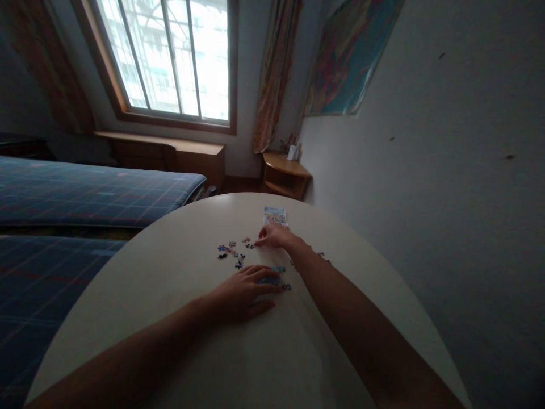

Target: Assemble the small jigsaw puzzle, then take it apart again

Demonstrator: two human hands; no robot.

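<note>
My left hand [247, 291] lies flat with its fingers stretched over a joined section of jigsaw puzzle [278, 269], hiding much of it. Farther from me, my right hand [273, 235] bends down to the table with thumb and fingertips closed together; anything between them is too small to make out. Just left of those fingertips are loose puzzle pieces [249, 246]. A wider scatter of puzzle pieces [232, 250] lies farther left. Beyond my right hand, a colourful picture card [275, 215] rests on the table, its near edge partly covered by the hand.
More puzzle pieces [323, 257] lie right of my right forearm, partly hidden by it. The round white table [170, 250] has a wall [426, 187] on its right and plaid mattresses [93, 190] on its left. A corner shelf [287, 165] stands behind.
</note>
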